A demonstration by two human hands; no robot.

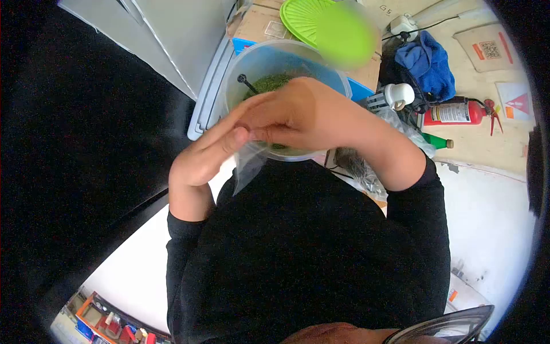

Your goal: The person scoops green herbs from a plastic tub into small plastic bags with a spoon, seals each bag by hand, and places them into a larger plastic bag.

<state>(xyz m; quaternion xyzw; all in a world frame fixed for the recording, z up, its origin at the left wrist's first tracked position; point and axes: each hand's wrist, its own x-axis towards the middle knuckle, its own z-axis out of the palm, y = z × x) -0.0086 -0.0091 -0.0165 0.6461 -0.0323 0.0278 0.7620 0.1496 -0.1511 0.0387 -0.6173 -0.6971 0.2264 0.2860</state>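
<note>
A clear plastic bag point(250, 162) hangs from between my two hands, over the near rim of a translucent tub point(229, 77). My left hand point(209, 150) is closed on the bag's top, its thumb pointing inward. Over the tub, my right hand point(286, 114) is bent with its fingertips drawn together against the left fingers; motion blurs it and hides what it holds. Inside the tub lies green, leafy, crumbled material point(272, 84), partly covered by my hands. A black-handled utensil point(247, 84) leans in the tub; its lower end is hidden.
A green ribbed lid point(301, 20) rests on a cardboard box point(255, 26) behind the tub. To the right are a blue cloth point(427, 66), a white-capped container point(398, 96), a fire extinguisher point(458, 112) and a green bottle point(438, 141). A pale panel point(177, 43) stands at left.
</note>
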